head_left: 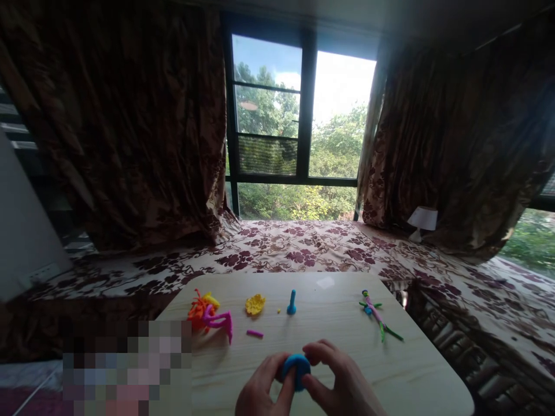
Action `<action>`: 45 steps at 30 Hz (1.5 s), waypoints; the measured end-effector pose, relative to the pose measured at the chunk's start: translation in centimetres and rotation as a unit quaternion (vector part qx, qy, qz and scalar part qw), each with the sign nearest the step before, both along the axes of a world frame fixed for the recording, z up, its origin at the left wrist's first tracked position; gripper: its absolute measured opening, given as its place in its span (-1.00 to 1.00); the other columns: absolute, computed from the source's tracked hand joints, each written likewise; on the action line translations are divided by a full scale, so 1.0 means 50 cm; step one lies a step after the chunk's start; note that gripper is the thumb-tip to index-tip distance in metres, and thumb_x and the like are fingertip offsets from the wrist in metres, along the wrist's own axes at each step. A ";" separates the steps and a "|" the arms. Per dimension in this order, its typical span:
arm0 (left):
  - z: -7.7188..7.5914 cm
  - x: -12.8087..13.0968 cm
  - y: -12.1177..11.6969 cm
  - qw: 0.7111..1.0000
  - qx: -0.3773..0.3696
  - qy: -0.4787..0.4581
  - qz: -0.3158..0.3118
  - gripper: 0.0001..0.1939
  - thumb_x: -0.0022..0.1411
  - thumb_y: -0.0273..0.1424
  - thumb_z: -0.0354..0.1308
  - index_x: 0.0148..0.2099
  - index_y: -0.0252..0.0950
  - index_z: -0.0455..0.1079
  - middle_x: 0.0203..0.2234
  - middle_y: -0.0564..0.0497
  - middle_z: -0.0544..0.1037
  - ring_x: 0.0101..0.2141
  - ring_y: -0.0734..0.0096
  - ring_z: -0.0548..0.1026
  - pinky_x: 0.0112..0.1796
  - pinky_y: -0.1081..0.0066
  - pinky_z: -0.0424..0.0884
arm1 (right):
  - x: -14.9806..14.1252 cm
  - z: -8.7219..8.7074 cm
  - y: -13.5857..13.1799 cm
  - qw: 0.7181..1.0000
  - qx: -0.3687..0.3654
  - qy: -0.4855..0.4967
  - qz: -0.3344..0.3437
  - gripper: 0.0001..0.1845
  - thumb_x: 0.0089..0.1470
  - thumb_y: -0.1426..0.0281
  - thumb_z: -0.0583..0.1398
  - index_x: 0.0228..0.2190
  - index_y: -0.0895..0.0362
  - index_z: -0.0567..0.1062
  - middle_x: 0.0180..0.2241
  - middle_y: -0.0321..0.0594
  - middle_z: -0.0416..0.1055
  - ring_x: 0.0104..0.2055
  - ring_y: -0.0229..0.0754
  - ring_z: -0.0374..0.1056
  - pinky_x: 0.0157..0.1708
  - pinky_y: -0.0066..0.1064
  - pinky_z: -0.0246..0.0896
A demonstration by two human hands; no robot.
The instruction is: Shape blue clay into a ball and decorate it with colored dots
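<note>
A rounded, flattened piece of blue modelling clay is between my two hands, above the near part of the table. My left hand has its fingers closed on the clay's left side and front. At its right edge, the thumb and forefinger of my right hand curve round and pinch it. Beyond my hands stands an upright blue clay stick with a wider base. Left of it lie a tiny yellow bit, a short magenta clay roll and a bumpy yellow clay disc.
On the table's left side is a heap of orange, yellow and magenta clay pieces. A pink and green clay figure lies at the right. A pixelated patch covers the lower left. Behind, a small white lamp stands on a flowered ledge.
</note>
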State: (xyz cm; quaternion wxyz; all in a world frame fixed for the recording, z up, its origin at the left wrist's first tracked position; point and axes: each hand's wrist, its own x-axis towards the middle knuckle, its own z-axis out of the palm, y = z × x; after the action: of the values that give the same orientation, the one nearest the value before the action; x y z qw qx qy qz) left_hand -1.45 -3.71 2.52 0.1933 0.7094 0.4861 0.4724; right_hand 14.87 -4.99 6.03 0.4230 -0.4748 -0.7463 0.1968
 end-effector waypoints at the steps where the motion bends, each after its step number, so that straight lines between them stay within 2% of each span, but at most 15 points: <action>1: -0.001 -0.001 0.009 1.000 -0.017 0.003 -0.003 -0.86 0.10 -0.31 0.10 -0.24 -0.13 0.38 -0.46 0.11 0.53 -0.45 0.44 0.47 -0.39 0.51 0.39 | -0.002 -0.004 0.011 1.000 -0.012 -0.002 0.003 -0.71 -0.09 0.55 0.19 -0.24 0.11 0.42 -0.36 -0.26 0.38 -0.31 -0.23 0.35 -0.28 -0.48 0.24; 4: -0.009 -0.003 0.036 0.999 -0.027 0.024 -0.020 -0.82 0.12 -0.34 0.08 -0.19 -0.14 0.37 -0.42 0.07 0.52 -0.39 0.40 0.48 -0.35 0.47 0.39 | -0.012 -0.012 0.040 1.000 -0.027 -0.009 0.012 -0.79 -0.01 0.54 0.15 -0.28 0.07 0.45 -0.38 -0.29 0.38 -0.33 -0.26 0.34 -0.30 -0.50 0.22; 8: -0.017 -0.009 0.070 0.997 0.010 0.058 -0.039 -0.79 0.17 -0.38 0.01 -0.15 -0.16 0.38 -0.40 0.01 0.50 -0.34 0.37 0.48 -0.33 0.44 0.39 | -0.023 -0.024 0.076 1.000 -0.022 -0.013 0.010 -0.79 0.02 0.50 0.15 -0.26 0.05 0.45 -0.37 -0.28 0.40 -0.32 -0.25 0.34 -0.30 -0.50 0.21; 13: -0.026 -0.020 0.103 0.988 0.063 0.137 -0.016 -0.83 0.16 -0.39 0.03 -0.21 -0.21 0.40 -0.44 -0.01 0.52 -0.38 0.36 0.50 -0.35 0.45 0.43 | -0.031 -0.046 0.114 0.998 0.026 -0.053 -0.017 -0.79 0.05 0.45 0.13 -0.24 0.00 0.47 -0.36 -0.26 0.42 -0.33 -0.21 0.34 -0.30 -0.45 0.21; 17: -0.023 -0.022 0.114 0.981 0.075 0.177 -0.005 -0.74 0.13 -0.40 0.06 -0.10 -0.22 0.36 -0.36 -0.02 0.55 -0.34 0.37 0.52 -0.33 0.48 0.45 | -0.033 -0.059 0.128 0.998 0.025 -0.050 -0.026 -0.79 0.06 0.46 0.12 -0.24 0.02 0.45 -0.36 -0.25 0.42 -0.33 -0.21 0.34 -0.31 -0.46 0.21; 22: 0.014 -0.004 0.112 0.988 0.032 0.153 0.009 -0.81 0.14 -0.44 0.01 -0.24 -0.19 0.44 -0.45 0.01 0.50 -0.39 0.38 0.49 -0.38 0.46 0.44 | -0.030 -0.066 0.132 0.998 0.026 -0.035 -0.034 -0.81 0.08 0.44 0.12 -0.24 0.02 0.46 -0.36 -0.27 0.42 -0.31 -0.23 0.34 -0.28 -0.46 0.21; 26: 0.035 0.002 0.113 0.991 -0.027 0.129 -0.007 -0.72 0.14 -0.49 -0.02 -0.12 -0.18 0.40 -0.38 0.00 0.49 -0.33 0.36 0.47 -0.32 0.40 0.42 | -0.026 -0.069 0.136 0.999 0.005 -0.030 -0.035 -0.82 0.10 0.43 0.10 -0.25 0.04 0.47 -0.37 -0.25 0.41 -0.33 -0.24 0.35 -0.29 -0.48 0.23; 32: 0.028 -0.009 0.122 0.991 -0.076 0.105 -0.021 -0.74 0.18 -0.49 -0.08 -0.18 -0.19 0.40 -0.39 0.00 0.48 -0.32 0.35 0.45 -0.29 0.39 0.37 | -0.024 -0.085 0.141 0.999 -0.004 -0.006 -0.040 -0.75 0.08 0.41 0.12 -0.16 0.07 0.42 -0.30 -0.19 0.42 -0.25 -0.19 0.36 -0.25 -0.43 0.27; 37: 0.020 -0.010 0.122 0.990 -0.095 0.105 -0.018 -0.70 0.18 -0.46 -0.04 -0.03 -0.19 0.31 -0.33 0.00 0.47 -0.31 0.36 0.43 -0.25 0.36 0.35 | -0.029 -0.072 0.139 0.999 -0.037 -0.023 -0.027 -0.85 0.07 0.45 0.11 -0.28 0.08 0.43 -0.36 -0.25 0.39 -0.30 -0.21 0.35 -0.28 -0.44 0.25; 41: 0.025 -0.006 0.117 0.988 -0.096 0.115 -0.029 -0.79 0.19 -0.45 -0.05 -0.18 -0.18 0.38 -0.37 0.01 0.45 -0.30 0.34 0.41 -0.26 0.37 0.34 | -0.031 -0.060 0.132 0.999 -0.023 -0.026 -0.028 -0.83 0.10 0.44 0.09 -0.25 0.08 0.43 -0.33 -0.22 0.39 -0.27 -0.21 0.33 -0.25 -0.44 0.24; 45: 0.031 0.002 0.117 0.990 -0.080 0.107 -0.034 -0.78 0.19 -0.48 -0.06 -0.24 -0.20 0.40 -0.42 0.00 0.45 -0.34 0.35 0.42 -0.29 0.40 0.35 | -0.028 -0.058 0.127 0.999 -0.002 -0.036 -0.039 -0.81 0.10 0.43 0.07 -0.24 0.08 0.44 -0.31 -0.18 0.39 -0.26 -0.19 0.33 -0.24 -0.42 0.24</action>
State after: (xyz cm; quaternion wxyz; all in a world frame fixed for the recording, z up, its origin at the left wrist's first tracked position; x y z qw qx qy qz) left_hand -1.36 2.13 4.07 0.2124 0.7539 0.5160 0.3467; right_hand 13.46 1.38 3.15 0.4022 -0.5109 -0.7416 0.1650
